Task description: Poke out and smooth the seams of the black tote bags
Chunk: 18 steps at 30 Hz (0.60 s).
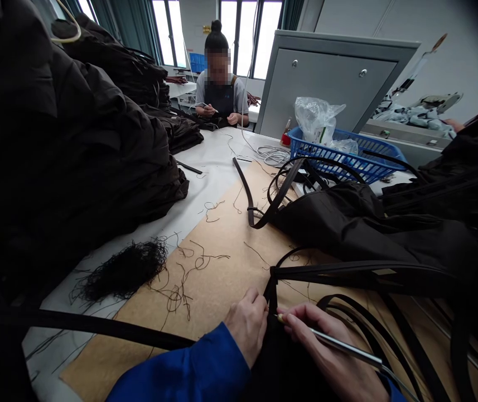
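My left hand (246, 319), in a blue sleeve, is closed on a black strap (273, 289) at the lower middle of the head view. Its fingertips are partly hidden. Just to the right, my right hand (334, 334) grips a slim silver pen-like tool (345, 346). The tool's thin yellowish tip points at the strap beside my left fingers. Black fabric (283, 363) hangs beneath both hands. From the strap, a long black band (339, 271) runs right to a black bag (347, 223).
A clump of black thread (124, 271) and loose ends lie on brown paper (222, 279). Black fabric is heaped at left (130, 151). A blue basket (347, 159) with plastic bags stands at back right. Across the table, a person (222, 95) holds something small.
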### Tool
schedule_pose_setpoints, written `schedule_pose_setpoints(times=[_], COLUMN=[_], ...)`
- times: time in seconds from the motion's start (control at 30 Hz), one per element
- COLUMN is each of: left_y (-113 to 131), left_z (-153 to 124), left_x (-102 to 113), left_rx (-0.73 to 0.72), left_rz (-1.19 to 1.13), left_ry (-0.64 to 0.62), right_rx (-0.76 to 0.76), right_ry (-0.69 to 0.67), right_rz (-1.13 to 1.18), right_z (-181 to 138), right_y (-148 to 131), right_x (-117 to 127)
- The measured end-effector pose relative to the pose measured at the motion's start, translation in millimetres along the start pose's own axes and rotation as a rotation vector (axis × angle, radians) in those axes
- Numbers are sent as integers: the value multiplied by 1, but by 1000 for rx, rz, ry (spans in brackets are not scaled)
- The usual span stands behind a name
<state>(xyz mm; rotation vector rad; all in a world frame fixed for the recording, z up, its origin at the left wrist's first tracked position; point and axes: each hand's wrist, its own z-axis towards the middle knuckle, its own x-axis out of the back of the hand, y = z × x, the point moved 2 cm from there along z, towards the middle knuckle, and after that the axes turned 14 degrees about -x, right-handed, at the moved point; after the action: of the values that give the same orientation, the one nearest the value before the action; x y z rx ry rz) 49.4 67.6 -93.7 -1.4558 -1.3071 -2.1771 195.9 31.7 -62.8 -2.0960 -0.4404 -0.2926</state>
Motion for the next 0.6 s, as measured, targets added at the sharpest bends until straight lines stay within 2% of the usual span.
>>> schedule_pose_setpoints(times=[0.23, 0.6], left_y=[-1, -1], left_z=[-2, -1], left_x=[-3, -6], left_rx=[-44, -31], left_rz=[-64, -50], left_ry=[150, 158], right_rx=[-17, 16], right_ry=[11, 60], right_rz=[-8, -103], right_z=[1, 0], right_y=[-2, -4], right_x=[-1, 2])
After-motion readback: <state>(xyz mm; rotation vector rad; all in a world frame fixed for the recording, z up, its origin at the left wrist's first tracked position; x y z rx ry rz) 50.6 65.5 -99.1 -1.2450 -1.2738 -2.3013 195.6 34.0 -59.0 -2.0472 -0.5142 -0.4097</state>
